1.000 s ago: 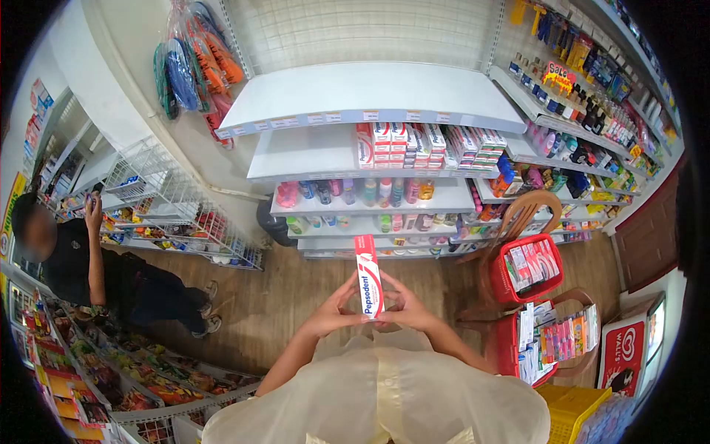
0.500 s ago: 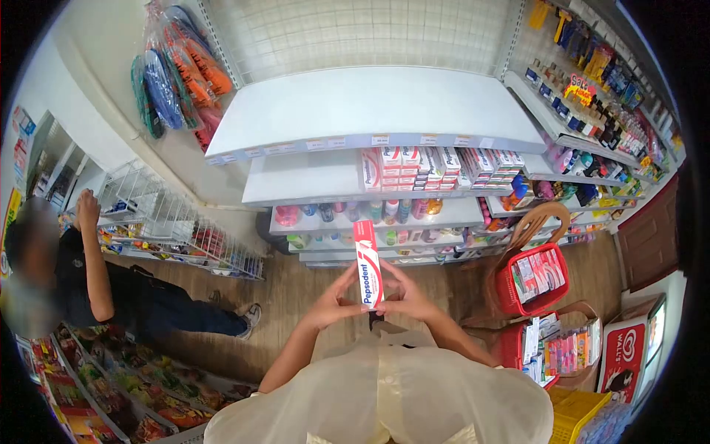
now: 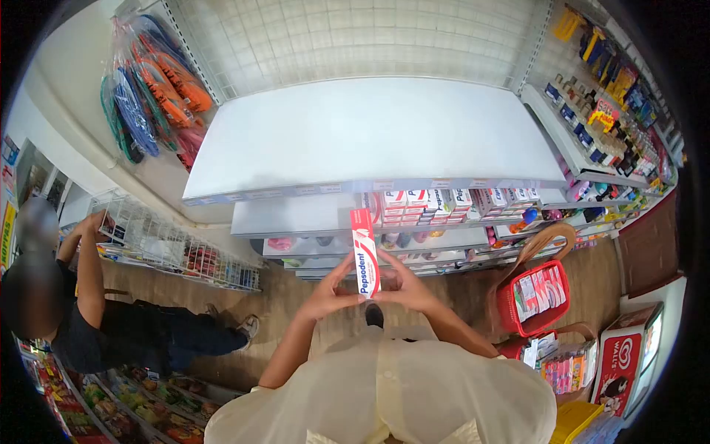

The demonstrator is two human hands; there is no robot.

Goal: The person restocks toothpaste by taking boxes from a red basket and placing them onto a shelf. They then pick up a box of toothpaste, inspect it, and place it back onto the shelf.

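Observation:
A red and white Pepsodent box [image 3: 365, 255] is held upright in front of my chest, its printed face toward me. My left hand [image 3: 330, 292] grips its lower left side, and my right hand [image 3: 405, 287] grips its lower right side. Beyond the box is a wide white upper shelf [image 3: 377, 137] with price labels along its front edge. On the shelf below, similar Pepsodent boxes [image 3: 436, 206] stand in stacks, partly hidden by the upper shelf's edge.
A person [image 3: 96, 318] stands at the left beside a wire rack [image 3: 177, 240]. At the right, a red basket [image 3: 534, 325] of boxes rests on a chair. Bagged sandals [image 3: 151, 89] hang at the upper left. Bottles [image 3: 584, 126] line the right shelf.
The view has shifted closer to the shelves, so the upper shelf looks larger and covers more of the stacks below. Both hands still hold the box. The person at the left has moved their arms.

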